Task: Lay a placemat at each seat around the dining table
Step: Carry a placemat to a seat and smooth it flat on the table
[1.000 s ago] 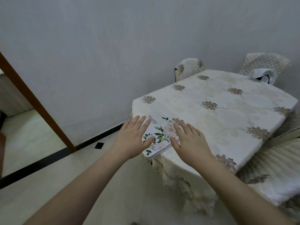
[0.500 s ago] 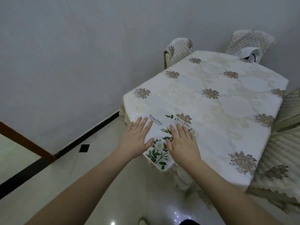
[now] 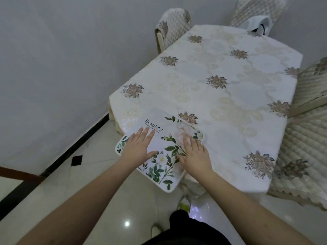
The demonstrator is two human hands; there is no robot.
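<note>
- Placemat [image 3: 160,152]: a floral mat printed "BeauTiful", lying at the near end of the dining table [image 3: 230,96]. Its near corners hang past the table edge, over the floor [image 3: 74,177]. This suggests the mat is not yet in its final place.
- Left hand [image 3: 137,148]: laid flat on the mat's left part, fingers straight and together, thumb spread. It presses down and grips nothing.
- Right hand [image 3: 194,152]: laid flat on the mat's right part, fingers extended. It also presses and holds nothing.
- Reason for the pose: 2 flat palms, 1 on each half, let the mat be slid and squared on the tablecloth without lifting. This is a judgement from the pose.
- Seats: 1 covered chair [image 3: 174,25] stands at the table's far left, 1 more [image 3: 256,13] at the far end with a white bag [image 3: 256,25] on it, and 1 [image 3: 307,131] on the right side.
- Progress: only this 1 mat is visible, so most seats appear unserved.
- Hidden or unclear: the right-hand chair is cut by the frame edge. Any seat at the near end is out of view. The mat's small subtitle text cannot be read.
</note>
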